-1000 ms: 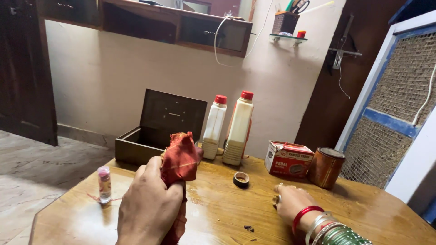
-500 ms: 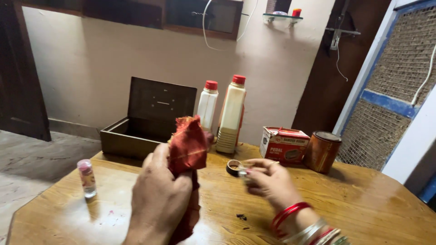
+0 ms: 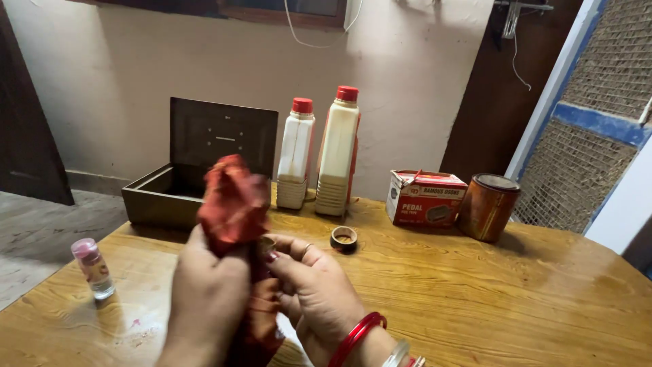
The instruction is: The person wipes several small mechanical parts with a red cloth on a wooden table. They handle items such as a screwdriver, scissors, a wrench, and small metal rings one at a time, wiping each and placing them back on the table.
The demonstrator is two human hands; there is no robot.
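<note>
The tabletop [image 3: 475, 285] is glossy varnished wood with plain grain. The red cloth [image 3: 232, 204] looks soft and crumpled, faintly shiny. Two bottles [image 3: 337, 153] are smooth white plastic; the round tin [image 3: 487, 207] is glossy coppery metal.

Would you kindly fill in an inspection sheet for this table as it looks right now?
Surface: glossy wooden table, faint reddish smudges near the front left.
Job's things: red cloth, small ring-like piece at the fingertips.
Clutter: open dark box, two red-capped bottles, printed carton, brown tin, small round cap, pink-capped vial.
Hands: left hand grips the cloth; right hand pinches at it.
Cables: white wire on the wall.
Surroundings: plastered wall, blue-framed mesh panel.
</note>
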